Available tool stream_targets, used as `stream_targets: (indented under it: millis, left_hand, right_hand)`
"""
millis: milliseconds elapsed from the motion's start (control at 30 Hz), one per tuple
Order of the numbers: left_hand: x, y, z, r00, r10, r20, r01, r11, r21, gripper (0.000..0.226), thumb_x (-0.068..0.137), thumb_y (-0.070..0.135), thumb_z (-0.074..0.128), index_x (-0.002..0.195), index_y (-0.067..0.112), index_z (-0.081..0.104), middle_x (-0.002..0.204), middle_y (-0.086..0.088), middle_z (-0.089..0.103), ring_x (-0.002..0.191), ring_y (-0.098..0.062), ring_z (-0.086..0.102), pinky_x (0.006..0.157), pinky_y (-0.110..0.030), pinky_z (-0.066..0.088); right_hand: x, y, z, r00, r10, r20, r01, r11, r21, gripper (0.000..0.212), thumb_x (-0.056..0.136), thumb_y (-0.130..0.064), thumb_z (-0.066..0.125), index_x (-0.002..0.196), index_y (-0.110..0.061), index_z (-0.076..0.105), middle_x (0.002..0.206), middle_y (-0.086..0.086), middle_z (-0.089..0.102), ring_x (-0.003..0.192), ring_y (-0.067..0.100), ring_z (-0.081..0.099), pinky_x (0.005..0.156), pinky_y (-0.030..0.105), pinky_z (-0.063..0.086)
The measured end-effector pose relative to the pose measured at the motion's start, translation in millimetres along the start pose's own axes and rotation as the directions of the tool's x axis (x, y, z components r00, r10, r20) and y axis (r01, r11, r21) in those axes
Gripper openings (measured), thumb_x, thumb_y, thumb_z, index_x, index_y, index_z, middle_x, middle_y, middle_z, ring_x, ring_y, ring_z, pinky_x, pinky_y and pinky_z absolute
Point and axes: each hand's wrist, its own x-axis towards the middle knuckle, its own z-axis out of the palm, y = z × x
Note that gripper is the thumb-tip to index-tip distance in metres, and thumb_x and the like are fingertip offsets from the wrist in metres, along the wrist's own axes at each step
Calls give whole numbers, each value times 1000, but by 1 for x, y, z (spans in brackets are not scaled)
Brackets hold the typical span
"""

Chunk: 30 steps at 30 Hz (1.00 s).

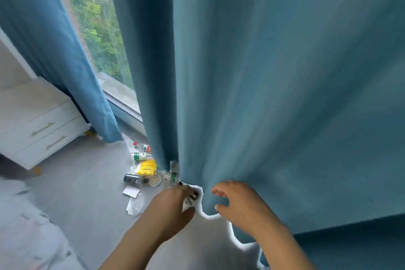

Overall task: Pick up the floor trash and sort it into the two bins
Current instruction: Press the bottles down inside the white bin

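By curtain [274, 94], left grip [173, 201] holding packet [193, 195], print unreadable

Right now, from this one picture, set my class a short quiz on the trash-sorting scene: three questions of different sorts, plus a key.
1. True or false: both bins are in view.
2. The yellow packet lies: A on the white drawers; B on the floor by the curtain hem; C inside a bin.
3. Fill in: the ___ hand holds a white scrap.
Key: 1 false; 2 B; 3 left hand.
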Motion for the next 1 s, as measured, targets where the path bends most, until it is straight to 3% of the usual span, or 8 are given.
stream_targets:
  millis: [133,467,633,767,1000]
  left_hand:
    - [-10,-46,-20,994,-100,-45,97,993,-70,39,93,30,51,131,30,50,134,12,54,121,-7,51,91,-17,38]
    - [-3,-113,-47,948,-304,-92,291,948,-131,37,93,36,49,129,28,50,129,9,55,117,-10,52,94,-23,42]
    - [26,-133,-70,921,-363,-139,345,928,-138,42,93,38,49,134,30,46,135,11,51,123,-9,48,98,-22,39]
    - [52,-144,-88,891,-420,-173,397,905,-150,37,91,33,48,128,28,51,127,10,56,116,-10,51,94,-23,42]
    - [75,-167,-108,828,-533,-176,494,841,-221,37,91,33,50,128,29,51,125,8,56,115,-10,52,93,-24,43]
  right_hand:
    - [36,-44,7,995,-58,78,62,997,-53,31,88,-25,58,119,-26,61,122,-4,60,111,15,57,96,30,46]
    - [117,-105,10,965,-217,148,230,970,-74,34,90,-19,61,122,-28,61,119,-7,62,104,13,59,84,17,44]
    - [167,-117,-1,944,-282,168,298,952,-73,34,88,-23,63,121,-31,62,118,-8,63,104,13,60,86,23,49]
    - [213,-124,-12,925,-334,179,354,931,-92,28,85,-23,62,112,-32,63,110,-9,66,96,11,61,80,22,50]
    - [270,-148,-24,877,-409,251,442,892,-95,32,85,-21,57,115,-31,63,111,-7,63,99,15,60,83,25,50]
